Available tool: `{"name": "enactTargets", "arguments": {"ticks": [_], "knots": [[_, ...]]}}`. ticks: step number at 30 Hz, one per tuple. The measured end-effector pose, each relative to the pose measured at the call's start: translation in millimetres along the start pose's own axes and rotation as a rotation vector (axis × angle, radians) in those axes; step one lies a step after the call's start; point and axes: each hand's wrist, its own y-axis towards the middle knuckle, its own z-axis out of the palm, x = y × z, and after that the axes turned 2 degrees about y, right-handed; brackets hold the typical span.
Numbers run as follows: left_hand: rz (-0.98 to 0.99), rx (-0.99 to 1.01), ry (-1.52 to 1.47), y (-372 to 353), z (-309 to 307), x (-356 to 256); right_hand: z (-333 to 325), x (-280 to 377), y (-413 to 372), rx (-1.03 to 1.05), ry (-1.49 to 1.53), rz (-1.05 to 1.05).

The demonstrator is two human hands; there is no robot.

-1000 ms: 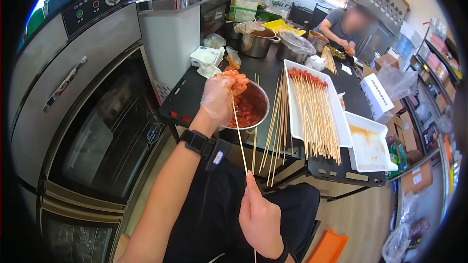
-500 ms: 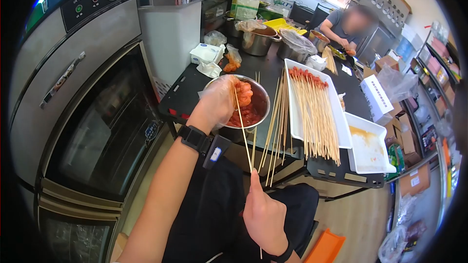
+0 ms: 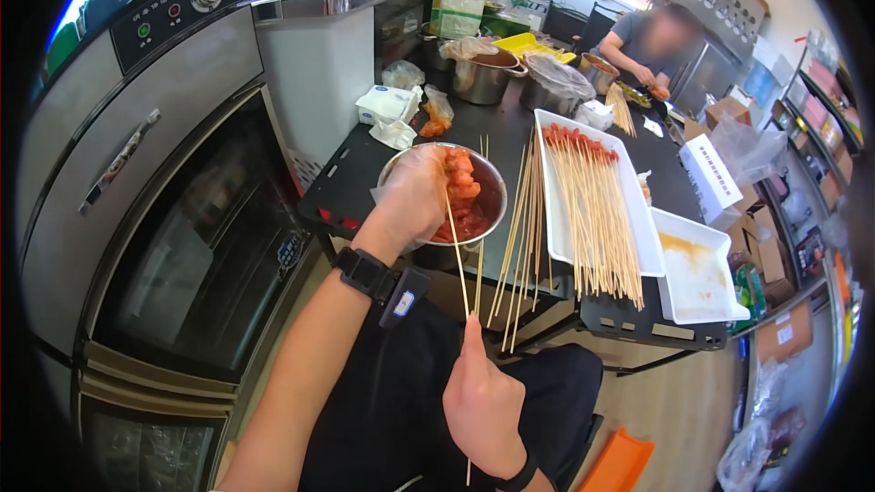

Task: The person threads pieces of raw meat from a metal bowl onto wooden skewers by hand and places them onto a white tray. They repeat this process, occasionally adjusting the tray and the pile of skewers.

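My left hand [image 3: 415,196], in a clear plastic glove, is closed around pieces of red meat [image 3: 461,175] over a metal bowl [image 3: 493,223]. More red meat lies in the bowl. A thin wooden skewer [image 3: 458,255] runs from the meat down to my right hand [image 3: 483,396], whose bare fingers are closed on its lower part. Right of the bowl, loose skewers [image 3: 518,237] lie across the table edge. Beside them a white tray [image 3: 652,251] holds many skewers with red meat at their far ends.
A second white tray [image 3: 702,296] with some liquid sits at the right. Metal pots [image 3: 483,82] and a tissue box [image 3: 387,105] stand farther back on the black table [image 3: 351,164]. A person [image 3: 652,41] works at its far end. A cabinet [image 3: 196,237] is at the left.
The view has shifted slightly. My left hand has shifted a little at the meat, and my right hand is slightly further left, still on the skewer.
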Motion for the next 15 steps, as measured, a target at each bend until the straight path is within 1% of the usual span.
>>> {"name": "enactTargets", "arguments": {"ticks": [1,3,5,7,8,9,11,12,13,14,15], "knots": [[-0.061,-0.019,-0.125,2.6,0.5,1.3,1.2,0.2,3.0,-0.002,0.003,0.001],[-0.067,0.012,-0.107,1.4,3.5,0.1,3.8,-0.9,9.1,-0.022,-0.032,0.001],[-0.072,0.046,-0.093,-0.5,5.9,-0.2,3.4,-1.0,14.4,-0.032,0.0,0.006],[0.039,0.127,-0.072,-0.6,7.3,1.8,5.1,-5.4,18.0,-0.044,0.028,0.01],[0.038,0.132,-0.077,0.4,7.4,1.5,9.0,-12.5,19.7,-0.107,0.056,-0.02],[-0.032,0.127,-0.148,1.6,7.4,-1.2,11.4,-20.2,21.6,-0.172,0.083,-0.051],[-0.14,0.118,-0.256,18.1,-6.8,6.3,8.2,-36.2,31.1,-0.196,0.089,-0.012],[-0.099,0.04,-0.237,12.0,-6.6,3.3,3.1,-45.4,38.5,-0.195,0.08,0.011],[-0.083,0.005,-0.224,13.6,-9.5,3.2,-5.6,-52.2,48.8,-0.169,0.032,0.064],[-0.068,-0.031,-0.213,15.4,-10.0,4.4,-12.5,-66.2,58.5,-0.112,0.01,0.139],[-0.066,-0.102,-0.183,10.8,-2.9,0.5,-16.0,-88.4,69.2,-0.105,0.017,0.151]]}}
